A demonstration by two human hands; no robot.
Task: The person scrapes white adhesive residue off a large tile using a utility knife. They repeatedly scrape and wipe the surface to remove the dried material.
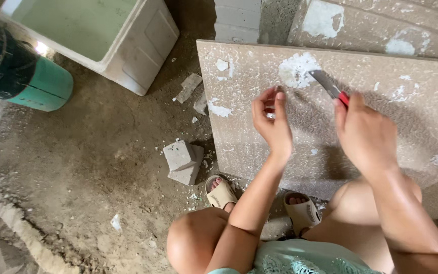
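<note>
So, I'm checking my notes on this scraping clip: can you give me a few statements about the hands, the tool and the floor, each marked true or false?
1. The right hand holds a red-handled metal scraper. True.
2. The scraper blade touches the large beige stone slab. True, at a white patch.
3. The left hand grips a hammer. False: its fingers pinch something too small to identify.
4. The teal cylindrical drum stands on the slab. False: it is on the dirt floor, far left.

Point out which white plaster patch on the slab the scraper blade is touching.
The large round patch near the slab's top edge: the scraper in the right hand has its tip at that patch's right side. The other patches lie away from the blade.
</note>
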